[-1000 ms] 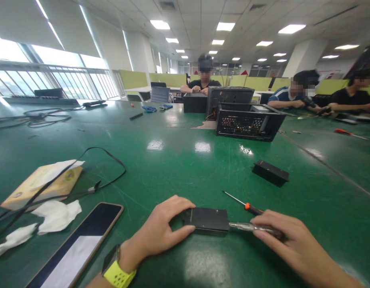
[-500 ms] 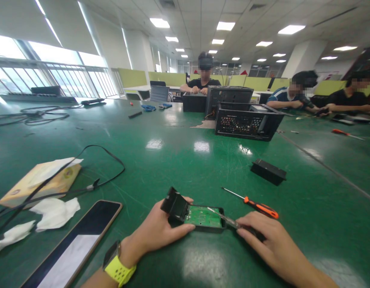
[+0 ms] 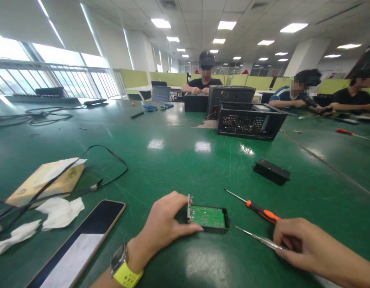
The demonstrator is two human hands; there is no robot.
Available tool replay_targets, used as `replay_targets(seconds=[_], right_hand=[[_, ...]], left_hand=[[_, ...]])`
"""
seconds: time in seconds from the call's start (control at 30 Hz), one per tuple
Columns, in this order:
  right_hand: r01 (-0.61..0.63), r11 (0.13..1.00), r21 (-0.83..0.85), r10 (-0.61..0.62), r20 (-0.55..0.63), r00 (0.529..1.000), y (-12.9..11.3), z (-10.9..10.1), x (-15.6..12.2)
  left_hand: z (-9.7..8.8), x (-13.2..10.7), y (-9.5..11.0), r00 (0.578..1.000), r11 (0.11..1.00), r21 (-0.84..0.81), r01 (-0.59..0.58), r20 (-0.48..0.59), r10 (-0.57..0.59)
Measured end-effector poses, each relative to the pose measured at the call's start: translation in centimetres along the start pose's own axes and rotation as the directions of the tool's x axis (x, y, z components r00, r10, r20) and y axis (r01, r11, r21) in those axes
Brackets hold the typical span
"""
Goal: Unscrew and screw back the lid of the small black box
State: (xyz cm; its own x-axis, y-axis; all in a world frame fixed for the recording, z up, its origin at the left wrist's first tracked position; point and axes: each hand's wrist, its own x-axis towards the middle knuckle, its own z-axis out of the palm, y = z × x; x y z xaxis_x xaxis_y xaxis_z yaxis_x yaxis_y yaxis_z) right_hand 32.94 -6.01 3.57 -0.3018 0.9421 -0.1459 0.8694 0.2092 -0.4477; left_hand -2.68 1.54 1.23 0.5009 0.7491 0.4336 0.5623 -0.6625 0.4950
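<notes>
My left hand [image 3: 165, 218] is closed around the left end of a shallow black case [image 3: 216, 230] on the table, with fingers behind it and thumb along the near side. A green circuit board [image 3: 209, 216] lies inside the case. At its left end stands a thin upright end piece [image 3: 189, 208], seen nearly edge-on. To the right, my right hand [image 3: 305, 244] grips a slim screwdriver [image 3: 263, 240] with a silver-grey handle, its tip pointing left and apart from the case. An orange and black screwdriver [image 3: 263, 212] lies just behind that hand.
A black rectangular part [image 3: 272, 172] lies farther right. On the left are a phone [image 3: 79, 244], crumpled tissues [image 3: 60, 212], a yellow packet [image 3: 47, 182] and a black cable [image 3: 113, 154]. Black computer cases [image 3: 251, 122] stand ahead. Several people work across the table.
My right hand has drawn the slim screwdriver back to the right, off the circuit board. The black piece that leaned over the case's left end now stands upright and shows only its edge.
</notes>
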Motion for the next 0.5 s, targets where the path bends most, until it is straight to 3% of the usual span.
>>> replay_targets(seconds=[0.13,0.27,0.37,0.43,0.5], right_hand=[[0.061,0.998,-0.027,-0.066,-0.253,0.965,-2.3,0.3,0.4],[0.255,0.957,-0.139,-0.29,-0.467,0.835,-7.9,-1.1,1.7],[0.393,0.893,-0.221,-0.45,-0.501,0.739,-13.1,-3.2,3.4],[0.419,0.857,-0.299,-0.512,-0.405,0.758,-16.1,-4.2,4.7],[0.378,0.838,-0.393,-0.487,-0.227,0.843,-18.4,-4.6,6.0]], left_hand=[[-0.2,0.2,0.1,0.999,0.997,0.057,-0.049,-0.02,0.05],[-0.2,0.2,0.1,0.998,0.996,0.075,-0.054,-0.021,0.056],[-0.1,0.4,0.1,0.997,0.991,0.115,-0.069,-0.019,0.072],[0.0,0.4,0.1,0.995,0.986,0.143,-0.089,-0.021,0.093],[0.0,0.4,0.0,0.994,0.981,0.166,-0.098,-0.025,0.104]])
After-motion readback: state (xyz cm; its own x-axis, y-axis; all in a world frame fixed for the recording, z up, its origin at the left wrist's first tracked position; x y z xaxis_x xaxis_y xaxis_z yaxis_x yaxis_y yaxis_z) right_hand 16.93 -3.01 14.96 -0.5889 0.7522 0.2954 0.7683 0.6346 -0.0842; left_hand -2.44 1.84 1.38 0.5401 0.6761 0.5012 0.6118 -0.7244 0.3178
